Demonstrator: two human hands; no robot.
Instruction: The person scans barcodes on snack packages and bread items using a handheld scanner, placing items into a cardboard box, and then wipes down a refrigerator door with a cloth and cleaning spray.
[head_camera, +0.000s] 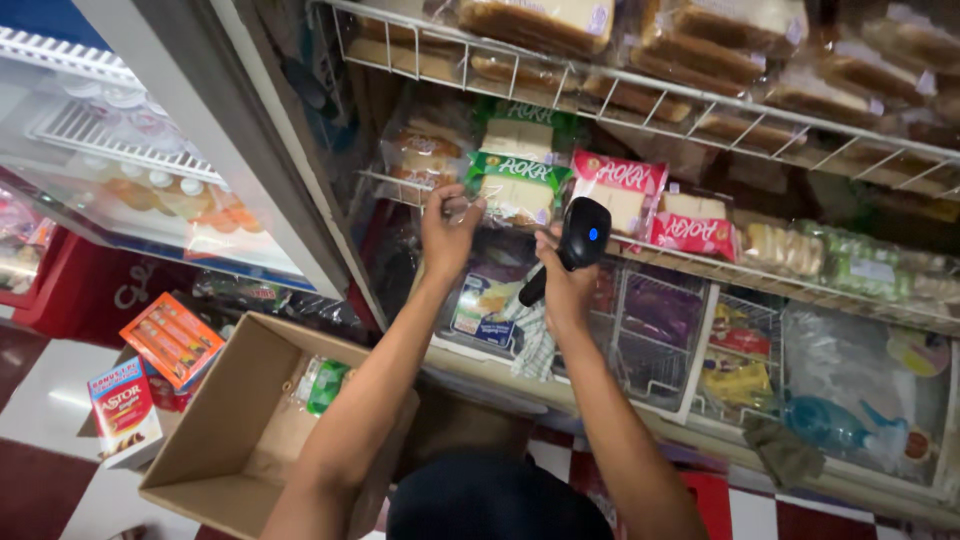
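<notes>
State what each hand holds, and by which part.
The right hand grips a black handheld scanner by its handle. The left hand pinches the edge of a green bread packet on the wire shelf.

I stand facing white wire shelves (700, 100) in a shop. A glass-doored cooler (120, 160) stands to my left. The floor (40, 400) below is red and white tile, dimly lit.

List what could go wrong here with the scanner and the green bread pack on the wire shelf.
1. The left hand pinches only the green pack's corner; pulled, it may slide off the wire shelf.
2. The right hand aims the black scanner close; it might nudge the red pack.
3. A dropped pack may miss the open cardboard box below.
</notes>
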